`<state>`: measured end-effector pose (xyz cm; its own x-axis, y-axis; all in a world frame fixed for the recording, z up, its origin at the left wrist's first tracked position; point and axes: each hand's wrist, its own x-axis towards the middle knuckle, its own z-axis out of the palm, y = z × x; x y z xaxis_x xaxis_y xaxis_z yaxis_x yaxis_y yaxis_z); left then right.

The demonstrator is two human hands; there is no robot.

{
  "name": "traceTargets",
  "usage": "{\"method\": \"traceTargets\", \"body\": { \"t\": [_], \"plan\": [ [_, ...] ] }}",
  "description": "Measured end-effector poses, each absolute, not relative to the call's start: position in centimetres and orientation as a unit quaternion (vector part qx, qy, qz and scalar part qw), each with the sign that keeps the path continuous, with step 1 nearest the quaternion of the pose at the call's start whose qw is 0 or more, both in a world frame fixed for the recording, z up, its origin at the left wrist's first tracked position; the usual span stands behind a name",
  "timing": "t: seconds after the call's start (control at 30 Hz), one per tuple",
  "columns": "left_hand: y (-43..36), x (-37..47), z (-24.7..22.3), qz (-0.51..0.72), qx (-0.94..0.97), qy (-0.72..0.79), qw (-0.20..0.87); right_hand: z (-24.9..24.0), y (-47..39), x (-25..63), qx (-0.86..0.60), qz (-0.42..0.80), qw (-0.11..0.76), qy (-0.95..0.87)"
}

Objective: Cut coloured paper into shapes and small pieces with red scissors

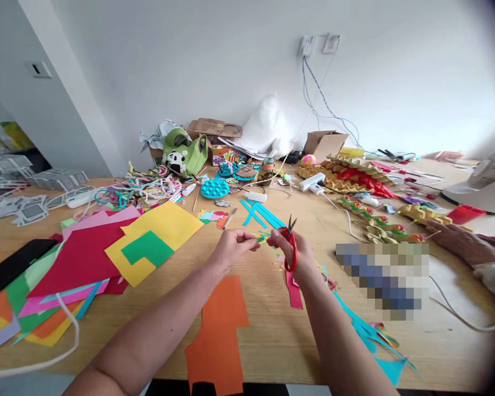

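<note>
Over the worktop (pixel 272 346), the left hand (pixel 234 247) is pinching a small green and yellow piece (pixel 263 237) at its fingertips. The right hand (pixel 297 254) is gripping red-handled scissors (pixel 291 250), their blades pointing to the far side. The small piece is showing between the two hands; whether the right fingers are also touching it is too small to tell.

Blue strips (pixel 256 213) are lying just beyond the hands, and an orange sheet (pixel 223 330) is lying nearer, between the forearms. On the left, a yellow sheet (pixel 181 220) is carrying a green piece (pixel 148 248) and partly covering a dark red sheet (pixel 82 253). Blue scraps (pixel 365 330) are lying near right. Farther right, another person's hand (pixel 457 242) is resting beside a red cup (pixel 466 213).
</note>
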<state>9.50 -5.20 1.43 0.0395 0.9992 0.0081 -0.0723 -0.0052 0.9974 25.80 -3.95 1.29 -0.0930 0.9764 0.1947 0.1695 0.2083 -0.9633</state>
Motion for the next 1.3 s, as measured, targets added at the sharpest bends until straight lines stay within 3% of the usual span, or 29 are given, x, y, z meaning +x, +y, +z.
{"method": "traceTargets", "body": {
  "t": [0.07,0.3,0.73,1.3],
  "plan": [
    [-4.5,9.9,1.3,0.545,0.411,0.455,0.572,0.2,-4.1,25.5,-0.472,0.45,0.518,-0.554],
    [-3.6,10.8,0.1,0.594,0.334,0.449,0.579,-1.8,-5.3,22.9,-0.481,0.566,0.398,-0.538],
    [-3.9,11.3,-0.7,0.601,0.344,0.476,0.542,-2.4,-5.6,22.5,-0.516,0.49,0.388,-0.586],
    [-4.1,11.9,-1.6,0.611,0.325,0.466,0.552,-3.3,-5.6,22.6,-0.514,0.523,0.376,-0.567]
  ]
}}
